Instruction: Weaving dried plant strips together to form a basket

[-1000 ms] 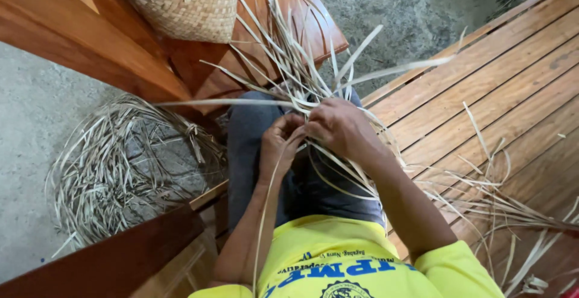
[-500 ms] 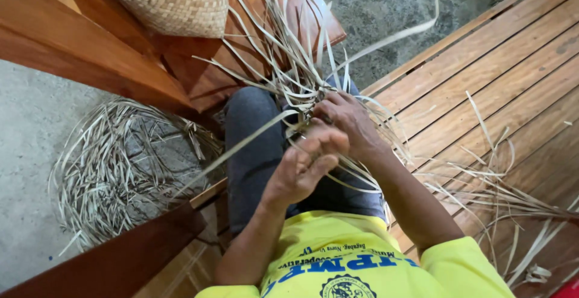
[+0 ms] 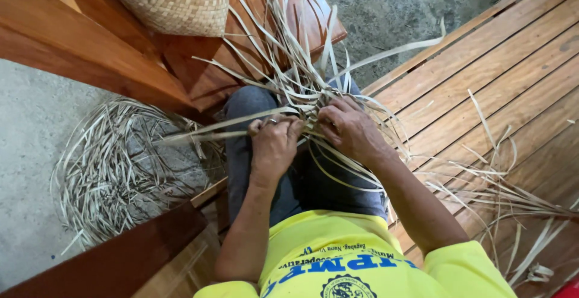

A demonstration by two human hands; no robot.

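A half-woven piece of pale palm strips rests on my lap, its loose ends fanning out away from me. My left hand is closed around a few long strips that stretch out to the left over my knee. My right hand grips the woven part just to the right, fingers pressed into the crossing strips. The two hands sit almost touching above my dark trousers.
A finished woven basket stands on a reddish wooden bench at the top left. A heap of dry strips lies on the concrete floor at left. More loose strips lie on the wooden plank floor at right.
My left hand dropped from a raised position back down beside the right hand, pulling long strips out to the left. My right hand stayed on the weave.
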